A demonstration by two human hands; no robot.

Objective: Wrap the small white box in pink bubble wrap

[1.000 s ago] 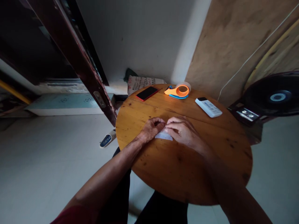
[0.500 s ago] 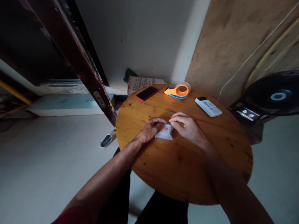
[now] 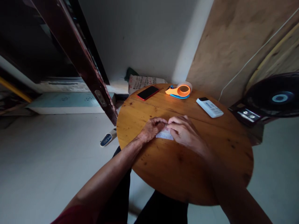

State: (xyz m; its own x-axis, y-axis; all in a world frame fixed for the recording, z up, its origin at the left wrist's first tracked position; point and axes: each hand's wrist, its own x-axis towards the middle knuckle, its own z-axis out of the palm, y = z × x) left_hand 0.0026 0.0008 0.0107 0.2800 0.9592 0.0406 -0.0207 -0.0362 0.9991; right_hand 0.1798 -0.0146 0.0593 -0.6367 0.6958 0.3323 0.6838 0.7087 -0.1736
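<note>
White packet, near edge crosswise

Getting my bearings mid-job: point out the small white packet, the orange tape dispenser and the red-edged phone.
Small white packet (image 3: 164, 134): head view, uncovered lower part.
Orange tape dispenser (image 3: 173, 91): head view, orange body.
Red-edged phone (image 3: 148, 92): head view, middle of dark screen.

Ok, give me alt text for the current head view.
The left hand and right hand touch a small white packet at a round wooden table. Farther back lie a phone, an orange tape dispenser and a white device.
</note>
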